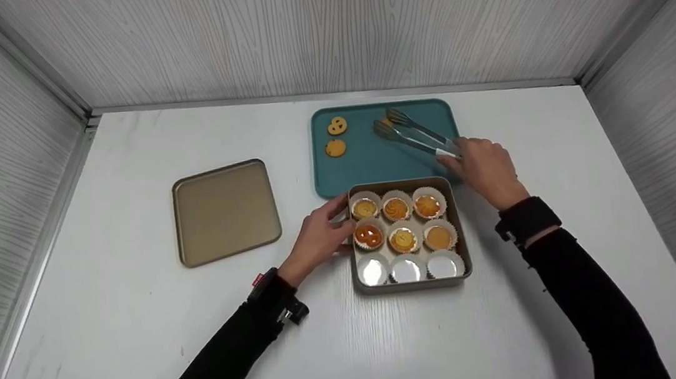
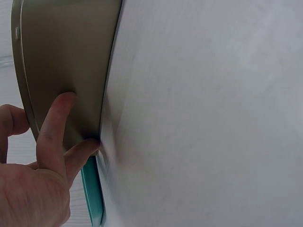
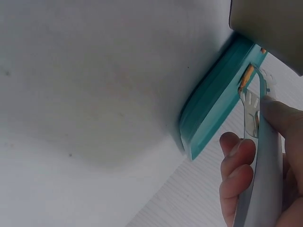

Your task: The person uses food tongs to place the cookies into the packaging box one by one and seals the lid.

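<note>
My right hand grips a pair of kitchen tongs with white grips and slotted heads. Their spread heads reach over the teal tray, on either side of a cookie partly hidden by them. In the right wrist view, the thumb lies along one arm of the tongs and curled fingers wrap the other. The left hand rests against the left wall of a square bronze tin, its fingertips spread over the outer wall and rim in the left wrist view.
The tin holds rows of paper cups; tarts or cookies fill the back two rows, and the front row has bare white cups. Two more cookies lie on the tray's left side. A bronze lid lies at left.
</note>
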Available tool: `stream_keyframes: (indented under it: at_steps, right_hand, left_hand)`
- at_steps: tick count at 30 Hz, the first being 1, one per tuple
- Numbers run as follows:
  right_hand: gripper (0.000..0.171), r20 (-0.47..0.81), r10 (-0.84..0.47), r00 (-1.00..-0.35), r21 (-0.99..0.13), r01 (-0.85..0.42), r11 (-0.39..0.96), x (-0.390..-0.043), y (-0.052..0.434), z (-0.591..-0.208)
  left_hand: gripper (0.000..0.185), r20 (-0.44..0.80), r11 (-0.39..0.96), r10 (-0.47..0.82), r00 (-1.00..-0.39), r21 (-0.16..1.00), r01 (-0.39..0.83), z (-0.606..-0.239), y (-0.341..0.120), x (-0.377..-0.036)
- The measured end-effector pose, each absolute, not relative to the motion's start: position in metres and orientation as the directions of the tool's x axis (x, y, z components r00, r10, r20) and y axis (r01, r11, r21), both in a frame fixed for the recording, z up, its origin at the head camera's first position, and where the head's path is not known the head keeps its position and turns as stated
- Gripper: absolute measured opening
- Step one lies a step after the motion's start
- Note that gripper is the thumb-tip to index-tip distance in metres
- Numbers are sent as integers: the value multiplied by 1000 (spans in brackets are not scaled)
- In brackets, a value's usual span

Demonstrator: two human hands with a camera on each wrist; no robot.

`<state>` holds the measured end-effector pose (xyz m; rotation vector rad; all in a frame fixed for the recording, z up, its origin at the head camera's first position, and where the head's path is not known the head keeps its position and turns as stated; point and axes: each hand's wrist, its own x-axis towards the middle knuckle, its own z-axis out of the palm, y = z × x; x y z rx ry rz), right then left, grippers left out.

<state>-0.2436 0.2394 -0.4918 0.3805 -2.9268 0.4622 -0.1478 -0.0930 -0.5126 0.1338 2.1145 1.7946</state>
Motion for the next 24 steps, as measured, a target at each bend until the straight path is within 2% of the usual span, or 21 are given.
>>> stream_keyframes:
  at_steps: [12,18,24]
  right_hand:
    - [45,219,-242,-945,-304,-302,904,-225,250,-494]
    - [46,238,-274,-932,-337,-344,877,-210,255,-484]
    - [46,290,-304,-908,-321,-392,862,-186,265,-469]
  left_hand:
    - [68,-202,198,304,-931,969,-146,-517,-94,-145]
    - [68,-211,191,299,-930,969,-159,-516,-95,-145]
    - [68,-211,159,304,-929,973,-169,-515,-95,-147]
